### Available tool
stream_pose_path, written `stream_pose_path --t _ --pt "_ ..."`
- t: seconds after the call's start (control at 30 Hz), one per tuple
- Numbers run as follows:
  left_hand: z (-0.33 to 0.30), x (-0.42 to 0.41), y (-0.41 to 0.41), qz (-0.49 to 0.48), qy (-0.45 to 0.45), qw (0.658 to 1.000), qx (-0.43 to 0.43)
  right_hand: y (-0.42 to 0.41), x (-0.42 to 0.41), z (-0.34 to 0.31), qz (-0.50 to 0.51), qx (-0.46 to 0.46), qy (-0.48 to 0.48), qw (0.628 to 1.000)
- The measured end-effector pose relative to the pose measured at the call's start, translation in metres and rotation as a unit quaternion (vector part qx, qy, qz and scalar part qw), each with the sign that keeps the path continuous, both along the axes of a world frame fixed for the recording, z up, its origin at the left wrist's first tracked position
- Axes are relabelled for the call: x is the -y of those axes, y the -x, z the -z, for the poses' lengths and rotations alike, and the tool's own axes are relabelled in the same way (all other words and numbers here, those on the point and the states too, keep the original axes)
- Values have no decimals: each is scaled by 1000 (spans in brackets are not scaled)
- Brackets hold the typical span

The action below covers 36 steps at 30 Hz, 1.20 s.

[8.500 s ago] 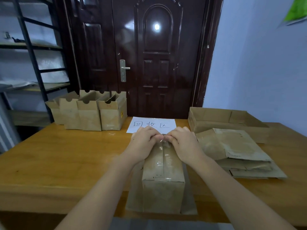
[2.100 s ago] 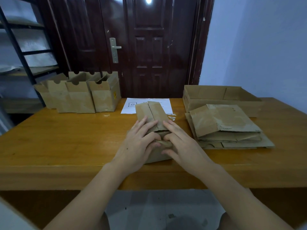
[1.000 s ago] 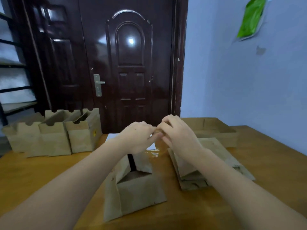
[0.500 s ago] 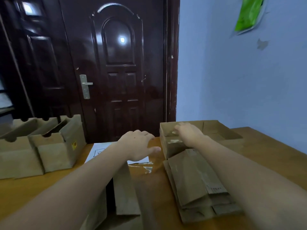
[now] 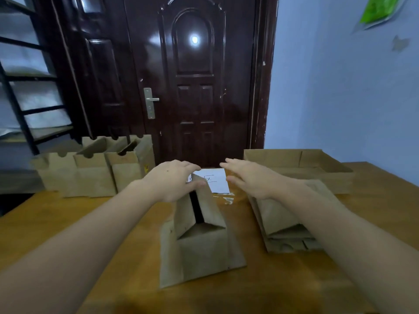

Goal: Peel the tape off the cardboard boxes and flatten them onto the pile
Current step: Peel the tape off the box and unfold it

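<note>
A brown cardboard box (image 5: pixel 199 241) lies on its side in the middle of the wooden table (image 5: pixel 68 223), its far flaps loose with a dark gap between them. My left hand (image 5: pixel 174 180) rests on the left far flap, fingers spread. My right hand (image 5: pixel 247 177) hovers open just right of the box's far end, holding nothing. The pile of flattened boxes (image 5: pixel 285 220) lies to the right, under my right forearm. A crumpled bit of clear tape (image 5: pixel 227 198) lies on the table between box and pile.
Three upright open boxes (image 5: pixel 95 173) stand in a row at the back left. A shallow cardboard tray (image 5: pixel 299 164) sits at the back right. A white paper with writing (image 5: pixel 215 180) lies beyond the box. A dark door and a metal shelf stand behind the table.
My right hand has come back from the cardboard tray to the box's far end. My view has swung left, and the box is in full sight again.
</note>
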<state>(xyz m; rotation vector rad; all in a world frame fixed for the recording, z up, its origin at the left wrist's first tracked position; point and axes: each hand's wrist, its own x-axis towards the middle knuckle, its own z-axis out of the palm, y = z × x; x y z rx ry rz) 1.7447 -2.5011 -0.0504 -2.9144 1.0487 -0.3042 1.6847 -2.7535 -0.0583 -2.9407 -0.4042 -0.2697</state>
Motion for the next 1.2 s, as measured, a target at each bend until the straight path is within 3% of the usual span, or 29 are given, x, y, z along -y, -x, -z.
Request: stream_pose_path --t 0.17,0.27,0.47,0.63,0.83,1.0,1.2 --pt "3 -32 47 79 46 996 1 46 -47 -11 -67 -45 18 997" --pt "5 -39 62 103 16 993 48 67 -66 -15 -97 -77 34 992" --pt "14 -38 69 70 -84 990 88 87 -87 -11 -64 -68 126 988" --pt "6 -54 73 32 -76 988 128 87 -66 -10 -10 -12 84 996" --pt "9 -67 75 -16 -78 991 110 83 -56 -5 39 7 144 989" --pt "18 -72 78 -46 -67 990 113 81 -53 2 98 -38 211 972" --pt "60 -69 82 -99 -120 978 140 74 -57 24 123 -99 134 978"
